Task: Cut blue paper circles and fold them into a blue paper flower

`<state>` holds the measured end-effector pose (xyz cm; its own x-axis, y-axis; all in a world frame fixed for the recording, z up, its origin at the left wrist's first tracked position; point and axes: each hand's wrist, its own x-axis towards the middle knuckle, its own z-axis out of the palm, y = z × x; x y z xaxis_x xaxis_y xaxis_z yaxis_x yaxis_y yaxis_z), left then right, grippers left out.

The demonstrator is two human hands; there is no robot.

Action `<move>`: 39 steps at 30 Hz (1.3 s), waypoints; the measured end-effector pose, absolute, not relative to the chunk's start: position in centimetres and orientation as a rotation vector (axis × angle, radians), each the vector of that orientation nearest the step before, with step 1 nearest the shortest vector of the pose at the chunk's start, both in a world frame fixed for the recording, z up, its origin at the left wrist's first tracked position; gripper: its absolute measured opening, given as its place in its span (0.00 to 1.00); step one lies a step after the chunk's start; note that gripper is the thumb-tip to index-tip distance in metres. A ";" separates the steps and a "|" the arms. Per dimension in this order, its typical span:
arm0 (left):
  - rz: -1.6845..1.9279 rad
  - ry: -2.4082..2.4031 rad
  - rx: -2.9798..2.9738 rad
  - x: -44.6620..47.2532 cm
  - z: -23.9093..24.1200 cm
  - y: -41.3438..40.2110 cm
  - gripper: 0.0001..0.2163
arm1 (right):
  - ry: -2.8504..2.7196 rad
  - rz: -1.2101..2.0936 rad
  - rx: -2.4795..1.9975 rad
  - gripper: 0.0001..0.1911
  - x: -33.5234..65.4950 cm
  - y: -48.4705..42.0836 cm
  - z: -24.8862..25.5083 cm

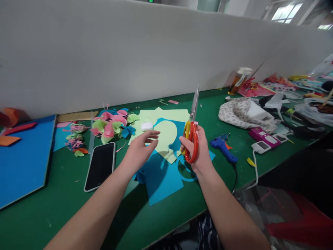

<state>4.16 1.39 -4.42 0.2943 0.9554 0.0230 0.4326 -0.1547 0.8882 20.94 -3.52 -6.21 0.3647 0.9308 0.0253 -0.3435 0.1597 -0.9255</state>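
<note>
My right hand (199, 149) is closed around the red and yellow handles of a pair of scissors (194, 107), whose blades point up and away from me. My left hand (142, 151) hovers over the papers with its fingers apart, holding nothing. Beneath and between the hands lie blue paper (163, 177) and pale green paper (182, 114); a rounded shape is cut out of the blue, with green showing through. A curved blue paper strip (188, 179) lies under my right wrist. By my left fingertips sits a small white object (147, 126).
On the left are a phone (101, 166), paper flowers (111, 123), a ruler (92, 135) and a blue board (23, 159). To the right lie a blue glue gun (223, 148), a patterned cloth (241, 113), a purple power bank (264, 137) and a bottle (239, 81). A white partition (130, 55) stands behind.
</note>
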 end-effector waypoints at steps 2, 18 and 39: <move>0.874 1.293 1.749 4.1 -4.5 1.5 0.16 | -0.719 1.039 -1.011 0.27 20.9 -3.6 -6.3; 1.001 1.351 2.264 4.2 -1.6 -1.8 0.11 | -0.962 1.221 -1.041 0.27 20.6 -4.4 -5.8; 0.936 1.331 1.623 3.4 -2.5 0.8 0.13 | -1.013 1.176 -1.061 0.25 20.4 -4.3 -6.3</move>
